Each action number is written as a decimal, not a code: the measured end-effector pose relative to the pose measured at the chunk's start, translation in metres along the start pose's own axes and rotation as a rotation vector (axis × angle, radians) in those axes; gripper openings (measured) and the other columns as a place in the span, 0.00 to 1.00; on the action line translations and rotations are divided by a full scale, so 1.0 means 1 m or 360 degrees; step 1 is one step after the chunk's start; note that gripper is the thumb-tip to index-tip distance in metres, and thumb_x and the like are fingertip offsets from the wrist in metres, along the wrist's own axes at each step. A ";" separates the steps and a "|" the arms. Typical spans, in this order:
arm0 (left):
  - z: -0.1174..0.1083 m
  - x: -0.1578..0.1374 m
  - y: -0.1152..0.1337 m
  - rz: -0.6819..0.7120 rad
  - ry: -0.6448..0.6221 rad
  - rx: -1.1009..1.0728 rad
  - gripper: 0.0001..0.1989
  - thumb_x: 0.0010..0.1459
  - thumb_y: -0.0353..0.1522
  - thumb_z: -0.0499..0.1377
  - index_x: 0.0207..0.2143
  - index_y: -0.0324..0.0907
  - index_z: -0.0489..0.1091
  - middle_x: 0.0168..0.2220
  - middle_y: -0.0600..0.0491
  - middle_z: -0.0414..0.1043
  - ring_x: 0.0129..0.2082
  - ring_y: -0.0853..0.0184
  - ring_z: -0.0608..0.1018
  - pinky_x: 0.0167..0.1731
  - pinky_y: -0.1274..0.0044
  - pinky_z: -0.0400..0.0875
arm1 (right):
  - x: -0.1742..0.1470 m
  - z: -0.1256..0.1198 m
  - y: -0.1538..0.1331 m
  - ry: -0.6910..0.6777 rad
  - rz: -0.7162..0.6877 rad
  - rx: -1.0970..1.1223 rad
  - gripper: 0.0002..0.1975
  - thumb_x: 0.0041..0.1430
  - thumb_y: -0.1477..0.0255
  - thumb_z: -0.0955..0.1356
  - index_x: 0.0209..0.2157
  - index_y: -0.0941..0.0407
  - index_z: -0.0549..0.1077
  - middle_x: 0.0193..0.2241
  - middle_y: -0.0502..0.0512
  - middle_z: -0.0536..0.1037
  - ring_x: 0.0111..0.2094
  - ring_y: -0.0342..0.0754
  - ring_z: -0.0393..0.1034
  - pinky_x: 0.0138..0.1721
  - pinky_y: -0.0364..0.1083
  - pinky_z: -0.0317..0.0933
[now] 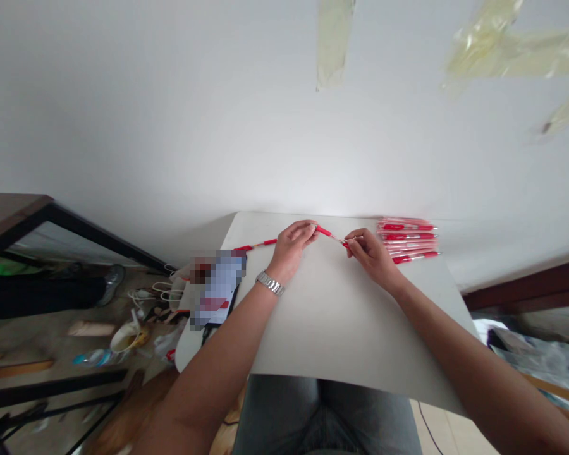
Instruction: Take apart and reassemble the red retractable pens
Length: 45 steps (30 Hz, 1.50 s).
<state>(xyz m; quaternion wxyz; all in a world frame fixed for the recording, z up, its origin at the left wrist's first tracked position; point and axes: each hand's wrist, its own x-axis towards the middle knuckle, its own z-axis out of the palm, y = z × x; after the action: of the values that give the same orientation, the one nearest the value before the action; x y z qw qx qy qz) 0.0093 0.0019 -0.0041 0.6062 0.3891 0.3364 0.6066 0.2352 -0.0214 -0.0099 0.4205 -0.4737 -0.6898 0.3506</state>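
Observation:
My left hand (293, 242) and my right hand (367, 250) together hold one red-and-clear pen (330, 235) just above the far part of a white table (341, 316). The left fingers pinch its red end, the right fingers pinch the other end. A metal watch (270, 283) sits on my left wrist. To the right of my right hand a pile of several red pens (409, 239) lies against the wall. Another red pen (256, 245) lies on the table to the left of my left hand.
A phone with a blurred screen (218, 287) rests at the table's left edge. Cups, cables and clutter (137, 316) cover the floor at the left, beside a dark wooden frame (52, 221). My jeans-clad legs (322, 417) are under the table's near edge.

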 end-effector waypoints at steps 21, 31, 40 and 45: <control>-0.003 0.000 0.004 -0.0023 -0.0079 -0.0043 0.14 0.53 0.38 0.74 0.41 0.42 0.82 0.46 0.49 0.81 0.44 0.67 0.81 0.56 0.69 0.75 | -0.001 -0.005 -0.011 -0.0004 0.0042 -0.0244 0.22 0.69 0.50 0.65 0.39 0.56 0.77 0.29 0.53 0.78 0.26 0.45 0.64 0.29 0.46 0.56; 0.000 -0.003 0.008 -0.0047 -0.0137 -0.0044 0.14 0.55 0.39 0.73 0.41 0.42 0.82 0.46 0.47 0.82 0.47 0.63 0.82 0.57 0.68 0.75 | -0.004 -0.007 -0.008 -0.0147 0.0071 -0.0119 0.28 0.73 0.48 0.59 0.42 0.56 0.78 0.24 0.48 0.64 0.25 0.44 0.57 0.28 0.46 0.52; 0.000 0.000 0.004 -0.0022 -0.0003 -0.0011 0.15 0.52 0.40 0.74 0.39 0.41 0.81 0.44 0.48 0.82 0.47 0.64 0.82 0.57 0.67 0.74 | -0.003 -0.005 -0.003 -0.0081 -0.0001 -0.0040 0.24 0.71 0.50 0.64 0.57 0.52 0.69 0.27 0.48 0.71 0.27 0.46 0.63 0.31 0.46 0.58; -0.003 0.002 0.003 0.0018 0.0016 -0.0020 0.14 0.54 0.39 0.73 0.40 0.42 0.81 0.45 0.49 0.82 0.46 0.66 0.82 0.56 0.70 0.74 | -0.001 -0.003 0.001 -0.0044 -0.0074 -0.0059 0.24 0.63 0.52 0.72 0.53 0.51 0.67 0.31 0.49 0.76 0.30 0.46 0.67 0.34 0.47 0.63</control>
<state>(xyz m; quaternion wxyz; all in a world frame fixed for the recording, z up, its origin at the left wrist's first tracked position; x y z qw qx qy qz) 0.0056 0.0037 -0.0026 0.6035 0.3840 0.3335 0.6140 0.2390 -0.0214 -0.0100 0.4101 -0.4603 -0.7128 0.3344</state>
